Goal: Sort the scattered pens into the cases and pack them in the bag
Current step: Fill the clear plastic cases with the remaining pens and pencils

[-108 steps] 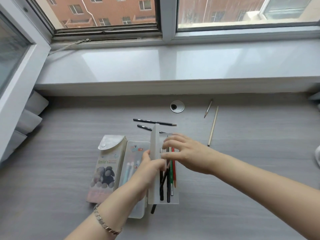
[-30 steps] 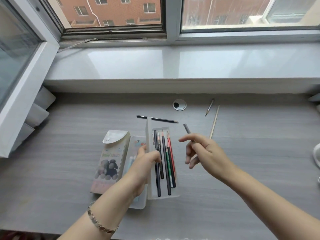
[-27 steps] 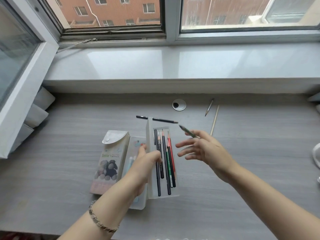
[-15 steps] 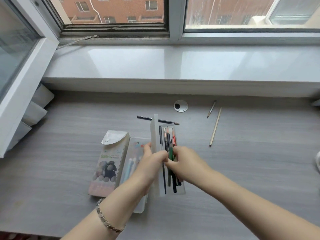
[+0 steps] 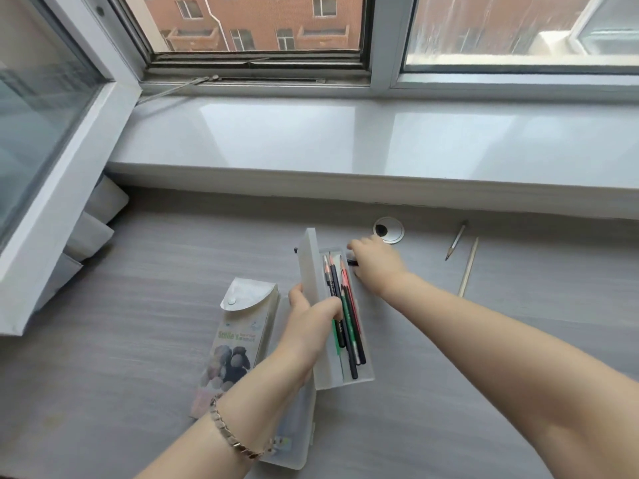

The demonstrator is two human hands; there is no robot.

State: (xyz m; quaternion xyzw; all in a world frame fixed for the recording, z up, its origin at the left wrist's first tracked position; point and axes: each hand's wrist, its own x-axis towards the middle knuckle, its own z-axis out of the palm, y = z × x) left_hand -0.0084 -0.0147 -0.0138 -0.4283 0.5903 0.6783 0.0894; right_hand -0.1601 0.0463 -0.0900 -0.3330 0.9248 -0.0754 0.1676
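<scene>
Risk of tipping the open pencil case (image 5: pixel 328 371) by leaning on its raised lid (image 5: pixel 308 271), pinched upright by the left hand (image 5: pixel 311 326); would spill the coloured pencils (image 5: pixel 351 323). Left of that case: printed snap pouch (image 5: pixel 238 340), flap shut, contents unseen. Against its left side, under the wrist: second frosted case (image 5: pixel 297 444), contents blurred. Inside it: black, red and green pencils lying lengthwise. Just past its far end: right hand (image 5: pixel 375 266) palm-down over the black pencil (image 5: pixel 353 262); cannot tell whether gripping; could flick it away. Well right: short pencil (image 5: pixel 455 242) and wooden pencil (image 5: pixel 468 267), loose.
</scene>
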